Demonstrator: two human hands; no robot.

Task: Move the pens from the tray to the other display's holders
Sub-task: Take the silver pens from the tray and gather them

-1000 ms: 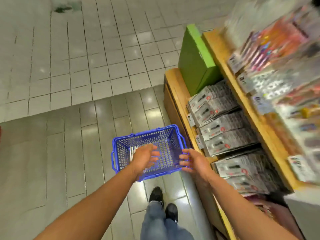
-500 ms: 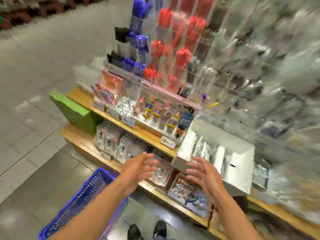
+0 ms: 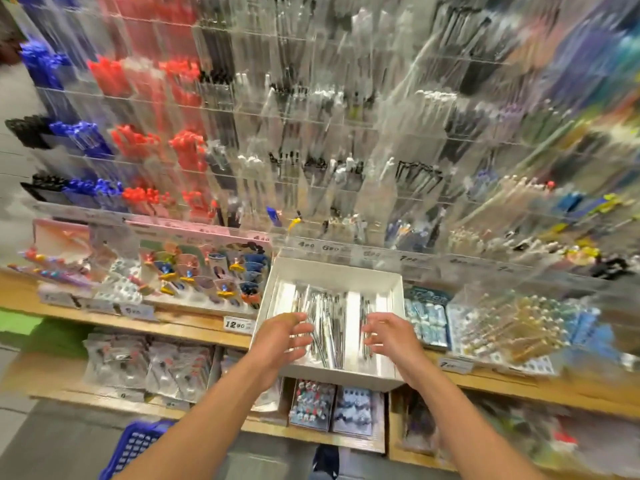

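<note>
At the centre of the frame a white tray [image 3: 332, 271] sits on a wooden shelf [image 3: 194, 329], holding a loose heap of pens [image 3: 325, 317]. The left hand [image 3: 282, 336] and right hand [image 3: 389, 336] hover over the tray's near end, fingers spread and relaxed, holding nothing. Across the upper half rises a wall of clear holders [image 3: 311, 133], blurred, filled with red, blue and black pens. A blue basket [image 3: 133, 446] shows at the lower left.
</note>
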